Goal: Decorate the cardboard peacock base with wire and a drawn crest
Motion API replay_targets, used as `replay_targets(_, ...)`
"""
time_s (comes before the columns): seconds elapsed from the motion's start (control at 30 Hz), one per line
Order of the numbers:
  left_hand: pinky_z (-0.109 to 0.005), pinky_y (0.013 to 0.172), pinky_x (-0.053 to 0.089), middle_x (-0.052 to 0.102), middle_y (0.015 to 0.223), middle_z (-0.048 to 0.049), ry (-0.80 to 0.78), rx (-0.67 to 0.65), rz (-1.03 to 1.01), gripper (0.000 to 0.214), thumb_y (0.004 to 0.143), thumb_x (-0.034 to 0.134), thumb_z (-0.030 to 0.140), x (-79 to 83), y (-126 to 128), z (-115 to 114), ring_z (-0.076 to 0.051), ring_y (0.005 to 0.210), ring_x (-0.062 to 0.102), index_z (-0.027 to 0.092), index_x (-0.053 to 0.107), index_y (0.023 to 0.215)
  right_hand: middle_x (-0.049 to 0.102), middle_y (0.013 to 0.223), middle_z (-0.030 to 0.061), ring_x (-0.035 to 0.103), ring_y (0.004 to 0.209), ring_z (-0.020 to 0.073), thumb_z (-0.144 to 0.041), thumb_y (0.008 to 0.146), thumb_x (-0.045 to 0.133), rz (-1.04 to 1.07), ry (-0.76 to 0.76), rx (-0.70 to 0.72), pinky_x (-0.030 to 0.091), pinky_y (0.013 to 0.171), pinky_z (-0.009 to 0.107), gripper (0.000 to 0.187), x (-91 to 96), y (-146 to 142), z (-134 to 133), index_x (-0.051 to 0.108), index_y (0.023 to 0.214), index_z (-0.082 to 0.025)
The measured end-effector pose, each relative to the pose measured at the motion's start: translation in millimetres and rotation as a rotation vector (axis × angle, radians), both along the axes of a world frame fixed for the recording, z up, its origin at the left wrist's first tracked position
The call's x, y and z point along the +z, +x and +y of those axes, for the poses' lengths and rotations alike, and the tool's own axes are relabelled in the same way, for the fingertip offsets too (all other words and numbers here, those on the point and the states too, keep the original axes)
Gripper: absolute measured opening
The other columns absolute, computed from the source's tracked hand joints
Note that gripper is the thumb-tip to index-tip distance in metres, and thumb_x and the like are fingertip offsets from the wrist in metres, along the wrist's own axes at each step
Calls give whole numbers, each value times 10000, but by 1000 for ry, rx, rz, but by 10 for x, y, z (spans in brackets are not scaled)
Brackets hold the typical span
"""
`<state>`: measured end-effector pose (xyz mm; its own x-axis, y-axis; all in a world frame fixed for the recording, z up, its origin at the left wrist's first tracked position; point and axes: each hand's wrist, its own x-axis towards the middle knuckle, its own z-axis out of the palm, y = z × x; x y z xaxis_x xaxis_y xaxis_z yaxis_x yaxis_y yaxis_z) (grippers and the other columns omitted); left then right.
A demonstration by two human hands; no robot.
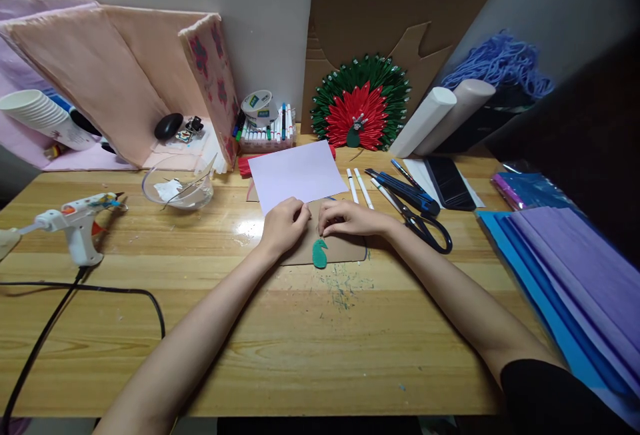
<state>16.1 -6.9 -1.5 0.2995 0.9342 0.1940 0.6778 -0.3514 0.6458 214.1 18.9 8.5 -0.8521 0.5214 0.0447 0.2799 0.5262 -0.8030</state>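
Observation:
A small green bird-shaped cutout (319,254) lies on a flat piece of brown cardboard (345,250) in the middle of the table. Just above the cutout's head, my right hand (350,218) has its thumb and fingertips pinched together. Something thin shows at those fingertips, too small to name. My left hand (286,224) rests closed over the left part of the cardboard, its fingers curled and whatever they hold hidden. A pale lilac sheet of paper (297,172) lies just beyond both hands, overlapping the cardboard.
Black-handled scissors (427,225), a blue cutter (405,192) and markers (364,188) lie right. A glue gun (83,225) and clear bowl (185,185) stand left. Behind is a red-and-green peacock (367,98). Felt sheets (575,275) are stacked on the right edge, near a phone (450,183).

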Motion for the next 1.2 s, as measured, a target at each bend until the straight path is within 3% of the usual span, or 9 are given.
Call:
replay_targets(0.3, -261, 702, 397, 614, 768, -17, 0, -2, -9, 291, 896, 370, 276, -6, -7, -5, -146, 756, 559, 189, 593, 731, 635, 888, 38, 583, 865, 146, -238, 829, 594, 0, -74, -46, 459, 807, 321, 105, 35, 32, 3, 658, 876, -169)
replay_targets(0.73, -258, 695, 399, 615, 771, -21, 1, -6, -2, 298, 898, 366, 280, -9, -2, -1, -145, 750, 558, 187, 593, 727, 585, 857, 30, 545, 857, 139, -216, 857, 558, -47, 17, 7, 437, 782, 295, 100, 28, 1, -7, 640, 829, -165)
replay_targets(1.2, -263, 696, 397, 615, 778, -23, -1, -12, 17, 301, 901, 361, 283, 2, -5, -10, -146, 755, 557, 190, 590, 729, 556, 859, 32, 531, 840, 139, -214, 867, 544, -38, 8, 22, 428, 773, 291, 118, 13, -8, 4, 652, 844, -173)
